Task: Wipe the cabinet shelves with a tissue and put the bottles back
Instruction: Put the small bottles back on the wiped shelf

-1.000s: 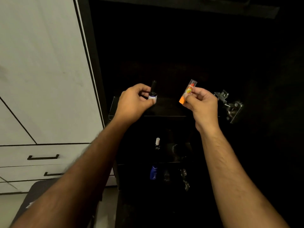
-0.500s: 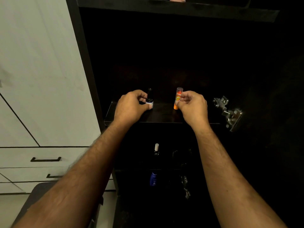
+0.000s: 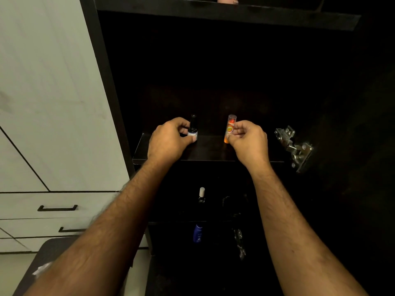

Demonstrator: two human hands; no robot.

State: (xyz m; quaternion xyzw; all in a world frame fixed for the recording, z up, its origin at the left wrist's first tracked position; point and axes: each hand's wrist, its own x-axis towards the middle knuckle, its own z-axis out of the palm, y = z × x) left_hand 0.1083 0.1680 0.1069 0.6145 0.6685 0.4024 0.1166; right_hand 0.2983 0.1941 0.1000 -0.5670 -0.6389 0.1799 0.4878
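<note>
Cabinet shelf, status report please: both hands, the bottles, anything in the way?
Left hand holds small dark bottle; right hand pinches orange tube. Both upright at the shelf, contact unclear. Nothing visibly in the way.

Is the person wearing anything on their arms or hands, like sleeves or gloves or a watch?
No. Both forearms are bare all the way to the bottom edge of the picture, with no sleeves showing. The left hand and the right hand have no gloves, and no watch, bracelet or ring can be seen. The arms have some hair on them.
</note>
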